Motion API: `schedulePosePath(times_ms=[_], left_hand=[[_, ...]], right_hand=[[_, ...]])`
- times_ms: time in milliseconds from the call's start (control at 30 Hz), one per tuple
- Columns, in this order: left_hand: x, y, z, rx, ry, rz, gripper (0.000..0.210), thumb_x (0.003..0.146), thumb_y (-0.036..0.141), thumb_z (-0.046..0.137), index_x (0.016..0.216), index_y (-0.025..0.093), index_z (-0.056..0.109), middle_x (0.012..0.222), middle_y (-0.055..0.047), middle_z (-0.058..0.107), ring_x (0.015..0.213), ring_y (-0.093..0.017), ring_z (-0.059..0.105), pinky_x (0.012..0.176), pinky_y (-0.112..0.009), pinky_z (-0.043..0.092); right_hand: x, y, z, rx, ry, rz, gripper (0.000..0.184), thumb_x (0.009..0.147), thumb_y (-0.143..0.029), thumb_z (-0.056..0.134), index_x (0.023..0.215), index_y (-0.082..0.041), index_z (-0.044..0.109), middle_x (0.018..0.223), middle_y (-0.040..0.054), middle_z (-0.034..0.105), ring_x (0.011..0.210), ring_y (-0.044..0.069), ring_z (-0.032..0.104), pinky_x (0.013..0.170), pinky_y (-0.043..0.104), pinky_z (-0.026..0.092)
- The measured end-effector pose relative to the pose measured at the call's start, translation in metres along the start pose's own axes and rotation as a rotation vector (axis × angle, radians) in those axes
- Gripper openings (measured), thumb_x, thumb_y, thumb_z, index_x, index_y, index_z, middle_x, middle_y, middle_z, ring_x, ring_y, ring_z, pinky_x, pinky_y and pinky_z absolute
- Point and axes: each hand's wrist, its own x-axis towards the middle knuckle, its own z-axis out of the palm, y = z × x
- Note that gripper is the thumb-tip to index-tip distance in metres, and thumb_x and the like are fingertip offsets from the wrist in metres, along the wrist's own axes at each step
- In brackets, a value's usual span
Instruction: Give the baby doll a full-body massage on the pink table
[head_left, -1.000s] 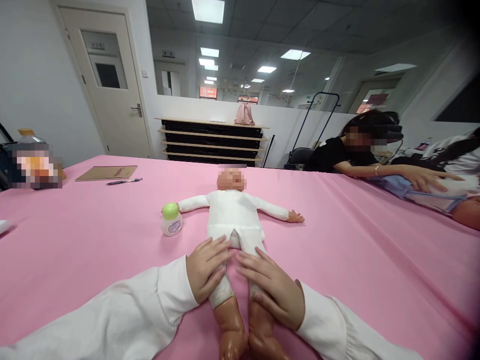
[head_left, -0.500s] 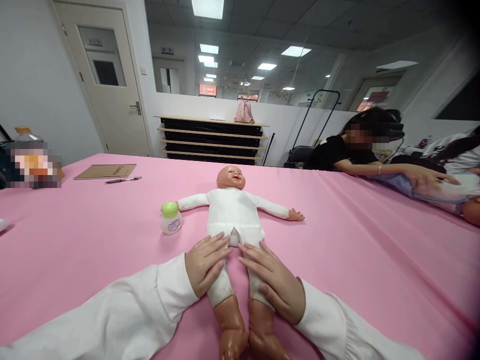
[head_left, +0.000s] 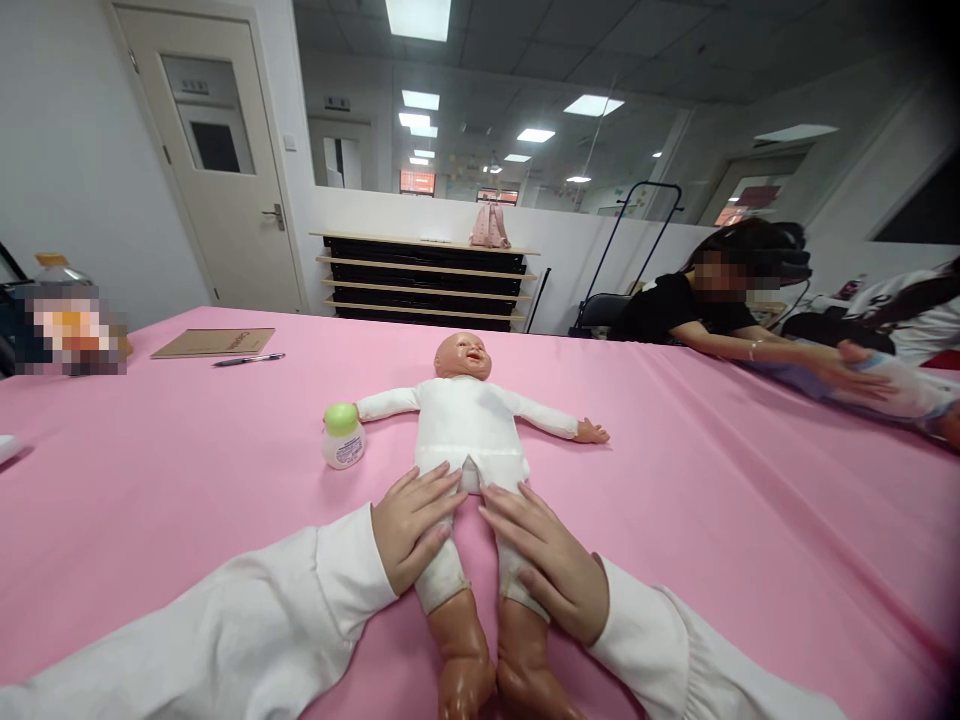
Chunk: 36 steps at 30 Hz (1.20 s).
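A baby doll point(head_left: 469, 420) with a white cloth body lies on its back on the pink tablecloth point(head_left: 675, 520), head away from me and arms stretched to both sides. My left hand point(head_left: 416, 522) rests flat on the doll's thigh at left, fingers extended. On the other thigh lies my right hand point(head_left: 546, 555), its fingers also stretched out. Neither hand grips anything. A small frosted bottle with a green cap point(head_left: 343, 437) stands beside the doll's hand at left. The doll's brown feet point toward me at the bottom of the view.
At the back left lie a brown notebook point(head_left: 214, 343) and a pen point(head_left: 249, 360), near a partly blurred bottle point(head_left: 67, 320). Another person point(head_left: 720, 310) at the right handles a second doll. Shelves point(head_left: 427, 280) stand behind the table.
My hands stay in place on the doll's thighs. At the right, the other person's hands and the second doll have shifted position.
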Motion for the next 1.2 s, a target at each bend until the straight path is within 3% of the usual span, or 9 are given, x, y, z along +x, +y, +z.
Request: schedulePosePath(times_ms=[100, 233, 333, 500, 633, 767, 867, 1033, 1200], left_hand=[[-0.001, 0.0, 0.005, -0.028, -0.012, -0.013, 0.038, 0.089, 0.025, 0.03, 0.118, 0.019, 0.053, 0.126, -0.007, 0.052, 0.126, -0.02, 0.037, 0.103, -0.044, 0.029], [-0.003, 0.004, 0.0, -0.148, 0.002, 0.126, 0.033, 0.087, 0.019, 0.032, 0.1, 0.019, 0.063, 0.102, -0.003, 0.067, 0.109, -0.013, 0.054, 0.1, -0.032, 0.036], [-0.004, 0.005, -0.005, -0.161, 0.036, 0.167, 0.032, 0.087, 0.017, 0.032, 0.102, 0.018, 0.061, 0.104, -0.003, 0.066, 0.109, -0.011, 0.054, 0.098, -0.027, 0.038], [0.0, -0.001, 0.002, -0.026, 0.069, 0.008, 0.04, 0.089, 0.024, 0.031, 0.124, 0.016, 0.046, 0.13, -0.009, 0.048, 0.127, -0.018, 0.035, 0.103, -0.038, 0.032], [0.0, 0.0, 0.004, -0.062, -0.007, 0.002, 0.037, 0.089, 0.025, 0.031, 0.118, 0.018, 0.053, 0.126, -0.007, 0.052, 0.125, -0.019, 0.037, 0.104, -0.043, 0.029], [-0.004, 0.005, -0.005, -0.216, -0.016, 0.147, 0.034, 0.087, 0.018, 0.032, 0.099, 0.019, 0.063, 0.101, -0.003, 0.067, 0.106, -0.013, 0.056, 0.1, -0.031, 0.036], [-0.005, 0.004, -0.007, -0.218, -0.001, 0.164, 0.034, 0.087, 0.018, 0.032, 0.103, 0.018, 0.061, 0.105, -0.004, 0.066, 0.109, -0.013, 0.054, 0.099, -0.03, 0.038], [-0.002, -0.001, 0.003, -0.042, 0.057, -0.032, 0.04, 0.089, 0.026, 0.031, 0.124, 0.016, 0.047, 0.131, -0.009, 0.046, 0.128, -0.02, 0.033, 0.103, -0.043, 0.03], [-0.002, 0.006, -0.002, -0.175, -0.043, 0.108, 0.034, 0.088, 0.021, 0.031, 0.105, 0.018, 0.061, 0.107, -0.005, 0.065, 0.112, -0.016, 0.052, 0.101, -0.036, 0.035]], right_hand=[[0.001, 0.002, 0.004, 0.019, -0.025, 0.015, 0.044, 0.091, -0.036, 0.024, 0.125, -0.017, 0.045, 0.127, 0.0097, 0.05, 0.131, 0.021, 0.027, 0.108, 0.049, 0.01], [-0.002, -0.002, 0.01, 0.155, 0.041, -0.104, 0.042, 0.091, -0.032, 0.021, 0.104, -0.019, 0.059, 0.093, 0.0045, 0.067, 0.114, 0.017, 0.049, 0.11, 0.043, 0.009], [-0.003, -0.003, 0.008, 0.131, 0.006, -0.16, 0.041, 0.091, -0.033, 0.024, 0.117, -0.016, 0.052, 0.11, 0.0077, 0.062, 0.116, 0.015, 0.048, 0.108, 0.037, 0.018], [0.0, 0.004, 0.002, 0.004, -0.023, 0.017, 0.05, 0.091, -0.039, 0.024, 0.135, -0.014, 0.03, 0.136, 0.0124, 0.039, 0.132, 0.021, 0.025, 0.108, 0.047, 0.013], [0.001, 0.002, 0.005, 0.053, -0.073, -0.004, 0.042, 0.091, -0.038, 0.025, 0.119, -0.019, 0.051, 0.12, 0.0088, 0.056, 0.131, 0.023, 0.026, 0.107, 0.052, 0.004], [0.001, -0.008, 0.003, 0.205, -0.057, -0.145, 0.042, 0.091, -0.036, 0.023, 0.101, -0.017, 0.059, 0.085, 0.0062, 0.067, 0.11, 0.018, 0.052, 0.109, 0.042, 0.01], [0.002, -0.009, -0.001, 0.224, -0.037, -0.157, 0.034, 0.091, -0.031, 0.029, 0.106, -0.018, 0.056, 0.097, 0.0062, 0.066, 0.104, 0.013, 0.055, 0.106, 0.034, 0.022], [0.002, 0.001, -0.001, 0.035, 0.026, 0.038, 0.041, 0.091, -0.033, 0.031, 0.127, -0.017, 0.042, 0.132, 0.0119, 0.044, 0.128, 0.02, 0.032, 0.107, 0.045, 0.018], [0.002, -0.006, 0.003, 0.159, -0.045, -0.131, 0.038, 0.09, -0.034, 0.027, 0.107, -0.018, 0.057, 0.1, 0.0063, 0.066, 0.115, 0.018, 0.048, 0.109, 0.044, 0.012]])
